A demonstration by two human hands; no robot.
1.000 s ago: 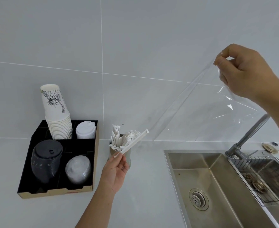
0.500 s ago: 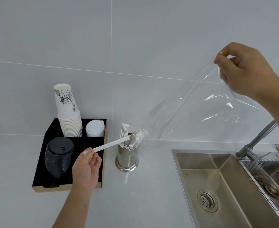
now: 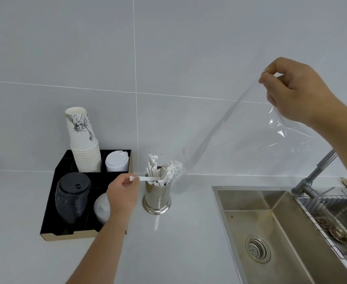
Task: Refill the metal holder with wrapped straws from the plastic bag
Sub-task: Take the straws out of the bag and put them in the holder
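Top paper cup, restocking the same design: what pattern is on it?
White top paper cup with a black sketch-like drawing; head view.

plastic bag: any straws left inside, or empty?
Empty, apparently: the plastic bag hanging from the right hand is see-through, only wall tile showing behind.

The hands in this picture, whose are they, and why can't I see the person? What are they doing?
The camera sits on the person's head and looks down, so you see only their arms. The left hand pinches one wrapped straw and pokes it into the shiny metal holder, which already has many straws. The right hand holds up a see-through plastic bag that looks empty. On the counter sit a black tray of paper cups and lids, and a sink.
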